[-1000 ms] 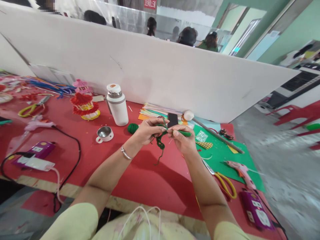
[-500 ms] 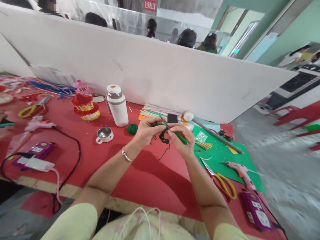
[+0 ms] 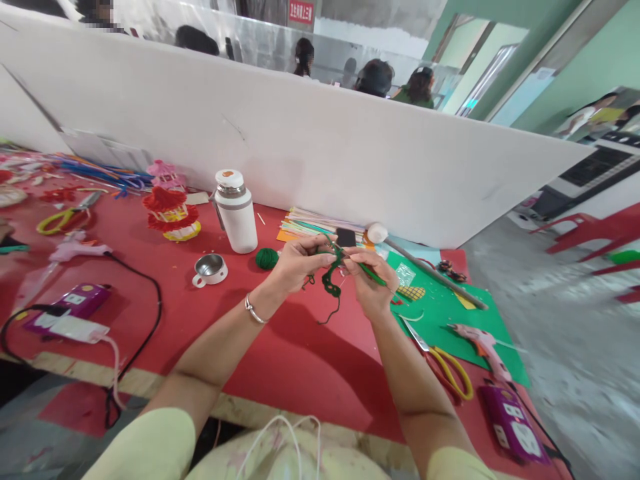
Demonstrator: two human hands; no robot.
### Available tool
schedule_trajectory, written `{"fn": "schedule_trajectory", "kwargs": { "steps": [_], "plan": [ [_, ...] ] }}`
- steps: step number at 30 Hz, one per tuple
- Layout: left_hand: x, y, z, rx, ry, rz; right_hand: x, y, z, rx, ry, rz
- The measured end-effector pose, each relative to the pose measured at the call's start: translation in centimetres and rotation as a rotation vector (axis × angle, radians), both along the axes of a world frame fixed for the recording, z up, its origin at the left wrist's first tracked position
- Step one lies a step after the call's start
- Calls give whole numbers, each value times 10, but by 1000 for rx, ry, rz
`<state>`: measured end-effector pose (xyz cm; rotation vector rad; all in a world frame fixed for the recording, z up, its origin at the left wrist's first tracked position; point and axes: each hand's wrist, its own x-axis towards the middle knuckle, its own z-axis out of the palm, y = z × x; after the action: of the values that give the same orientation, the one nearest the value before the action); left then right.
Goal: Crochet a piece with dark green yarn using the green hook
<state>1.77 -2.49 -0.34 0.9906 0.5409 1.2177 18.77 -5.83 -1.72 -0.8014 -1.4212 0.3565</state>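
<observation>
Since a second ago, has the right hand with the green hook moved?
Yes. The right hand with the green crochet hook has swung slightly down, its hook tip now pointing up-left toward the black phone, which stays put.

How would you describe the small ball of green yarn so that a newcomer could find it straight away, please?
On the red table, find the white flask standing before the white partition. The green yarn ball lies just right of its base, beside the left hand. It is the only round, dark green thing there; the metal cup nearby is silver.

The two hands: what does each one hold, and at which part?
Right hand holds the green crochet hook by its handle. Left hand pinches the top of the green crocheted yarn chain.
</observation>
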Motion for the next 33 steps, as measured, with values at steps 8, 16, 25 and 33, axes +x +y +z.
{"fn": "schedule_trajectory", "kwargs": {
  "steps": [8, 16, 25, 33],
  "plan": [
    [0, 0, 2, -8, -11, -5, 3, 3, -4, -116, 80, 95],
    [-2, 3, -1, 11, 64, 75, 7, 3, 1, -192, 200, 167],
    [4, 0, -6, 276, 240, 250, 7, 1, 2, -238, 25, 183],
    [3, 3, -6, 63, 95, 139, 6, 10, -7, -310, 211, 123]
  ]
}}
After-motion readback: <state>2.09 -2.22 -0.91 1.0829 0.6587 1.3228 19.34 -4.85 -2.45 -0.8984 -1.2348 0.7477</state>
